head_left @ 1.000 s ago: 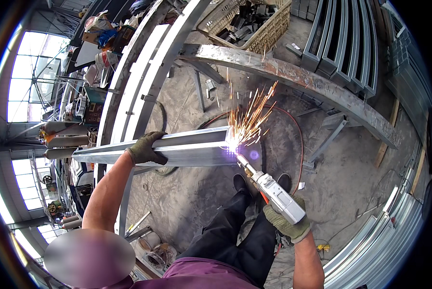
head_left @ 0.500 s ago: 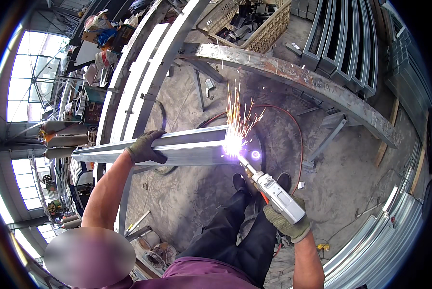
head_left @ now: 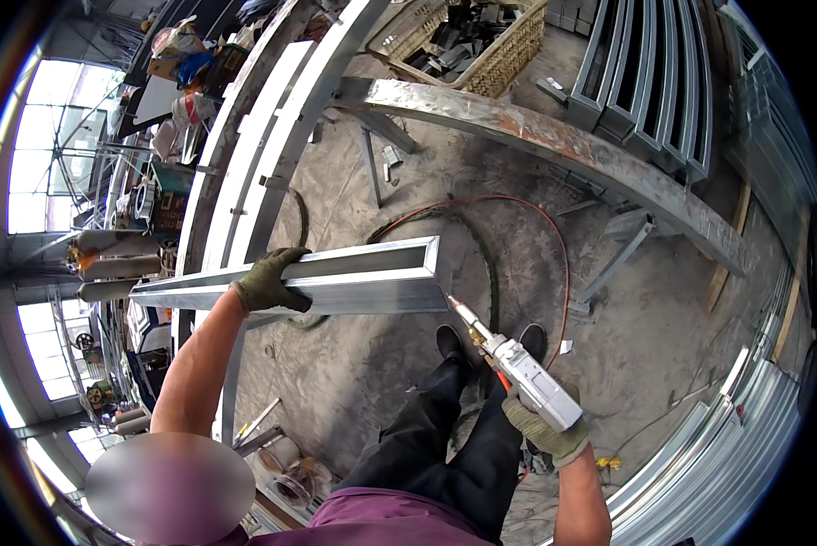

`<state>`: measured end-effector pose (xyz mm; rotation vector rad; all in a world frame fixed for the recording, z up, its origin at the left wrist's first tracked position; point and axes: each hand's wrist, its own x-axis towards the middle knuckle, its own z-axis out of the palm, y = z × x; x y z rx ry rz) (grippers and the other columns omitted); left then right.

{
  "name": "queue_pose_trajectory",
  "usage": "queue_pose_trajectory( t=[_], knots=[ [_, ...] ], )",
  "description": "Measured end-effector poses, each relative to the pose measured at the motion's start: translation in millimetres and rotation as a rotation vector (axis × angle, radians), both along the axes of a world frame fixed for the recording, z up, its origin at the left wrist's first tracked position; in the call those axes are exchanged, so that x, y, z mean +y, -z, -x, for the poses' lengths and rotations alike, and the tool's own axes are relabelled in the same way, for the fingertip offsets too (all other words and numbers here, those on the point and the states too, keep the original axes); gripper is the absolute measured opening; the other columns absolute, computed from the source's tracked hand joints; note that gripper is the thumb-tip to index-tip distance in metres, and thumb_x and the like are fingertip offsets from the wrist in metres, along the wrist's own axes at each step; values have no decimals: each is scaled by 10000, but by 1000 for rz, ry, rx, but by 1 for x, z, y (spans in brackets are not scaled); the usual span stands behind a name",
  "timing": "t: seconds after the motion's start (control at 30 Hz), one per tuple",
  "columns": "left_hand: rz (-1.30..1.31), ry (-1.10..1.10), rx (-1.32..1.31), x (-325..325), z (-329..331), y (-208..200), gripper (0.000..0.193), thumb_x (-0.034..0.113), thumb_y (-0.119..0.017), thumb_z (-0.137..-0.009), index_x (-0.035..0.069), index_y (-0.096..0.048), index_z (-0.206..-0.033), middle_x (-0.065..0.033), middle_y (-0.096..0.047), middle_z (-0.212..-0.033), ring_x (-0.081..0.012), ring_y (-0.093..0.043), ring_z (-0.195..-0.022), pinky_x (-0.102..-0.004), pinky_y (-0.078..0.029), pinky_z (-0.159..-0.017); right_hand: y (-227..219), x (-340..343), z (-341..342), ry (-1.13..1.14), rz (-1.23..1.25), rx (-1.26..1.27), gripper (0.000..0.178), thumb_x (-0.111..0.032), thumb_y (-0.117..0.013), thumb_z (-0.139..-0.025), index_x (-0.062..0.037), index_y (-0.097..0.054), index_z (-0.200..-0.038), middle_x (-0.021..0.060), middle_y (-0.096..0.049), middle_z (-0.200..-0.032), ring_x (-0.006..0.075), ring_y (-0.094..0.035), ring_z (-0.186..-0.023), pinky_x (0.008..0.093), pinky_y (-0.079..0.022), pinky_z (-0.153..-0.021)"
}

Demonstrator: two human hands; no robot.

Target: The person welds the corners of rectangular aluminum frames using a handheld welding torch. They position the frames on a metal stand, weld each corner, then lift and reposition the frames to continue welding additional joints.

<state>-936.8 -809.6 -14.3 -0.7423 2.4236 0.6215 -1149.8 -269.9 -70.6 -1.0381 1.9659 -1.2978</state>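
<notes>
My gloved left hand (head_left: pixel 274 280) is wrapped round a long metal frame (head_left: pixel 372 295) made of silvery profile, with a mitred corner at its right end. In my gloved right hand (head_left: pixel 547 426) I hold a white and silver welding torch (head_left: pixel 531 384). The torch's thin nozzle points up and left, its tip close to the lower right corner of the frame; whether they touch I cannot tell. No arc or sparks show at the tip. The frame's left end rests over a metal support at the left.
A scuffed steel beam (head_left: pixel 554 136) crosses behind the frame. A yellow plastic crate (head_left: pixel 508 64) of dark metal pieces stands beyond it. A red hose (head_left: pixel 565 264) loops over the floor. Finished frames (head_left: pixel 654 91) stack at far right, long profiles (head_left: pixel 700 473) at near right.
The bright arc and the spray of sparks at the frame's right end have gone out. My hands and the frame have hardly moved.
</notes>
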Motion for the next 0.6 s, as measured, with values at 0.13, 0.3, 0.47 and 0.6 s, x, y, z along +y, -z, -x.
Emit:
queue_pose_trajectory(
  t=[0.13,0.3,0.47,0.6],
  knots=[
    [4,22,18,-1,-2,2,1115,285,-1072,-613,53,-569,-1581,-206,-623,-1513,-365,-603,-1418,-437,-495,-1216,-5,-6,0,7,29,-220,279,-92,-852,-940,-3,-799,-1199,82,-838,-1051,201,-821,-948,332,-664,-836],
    [-22,8,35,1,1,1,1111,289,-1076,-617,50,-569,-1577,-207,-636,-1506,-363,-609,-1410,-435,-496,-1212,2,-4,-8,136,-15,-607,299,-66,-893,-906,-3,-803,-1184,74,-835,-1027,188,-814,-926,320,-658,-838],
    [-36,3,37,3,1,-2,1110,286,-1077,-618,52,-569,-1577,-201,-653,-1486,-359,-621,-1397,-436,-501,-1204,-7,-14,4,57,103,-241,301,-69,-919,-880,-7,-811,-1154,76,-829,-976,195,-806,-893,331,-641,-809],
    [-29,7,25,1,-1,-2,1149,336,-1060,-615,53,-549,-1604,-204,-640,-1507,-382,-606,-1417,-455,-496,-1212,-8,-14,4,57,84,-276,299,-62,-920,-878,-5,-812,-1150,72,-831,-981,186,-799,-884,328,-631,-809]
  ],
)
